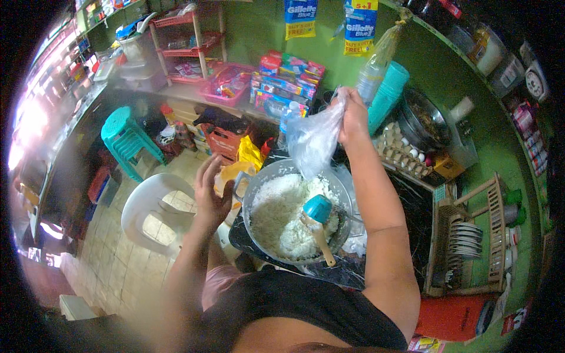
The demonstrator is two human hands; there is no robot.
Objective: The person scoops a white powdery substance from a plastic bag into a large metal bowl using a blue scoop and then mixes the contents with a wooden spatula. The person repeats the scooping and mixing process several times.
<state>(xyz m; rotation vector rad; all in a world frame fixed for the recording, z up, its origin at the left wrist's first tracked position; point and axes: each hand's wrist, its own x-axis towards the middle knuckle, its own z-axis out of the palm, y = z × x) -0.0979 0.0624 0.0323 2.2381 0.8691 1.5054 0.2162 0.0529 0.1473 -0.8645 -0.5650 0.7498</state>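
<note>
A large metal pot (256, 240) stands before me, holding a heap of white, crumbly food (276, 194) that looks like rice. Resting in it are a teal plastic cup (318, 208) and a wooden-handled utensil (324, 245), the handle leaning over the near rim. My right hand (353, 112) grips the gathered top of a translucent plastic bag (315, 137); the bag's lower end hangs over the pot's far side. My left hand (212, 194) is raised left of the pot with its fingers apart, nothing held in it, close to a yellowish plastic container (240, 170).
The pot sits on a black marbled table (353, 269). A white plastic chair (137, 220) and stacked teal stools (128, 137) stand left. Egg trays (390, 148), a large metal basin (423, 114) and a wooden dish rack (435, 247) with plates line the right. Sachets (287, 84) lie behind.
</note>
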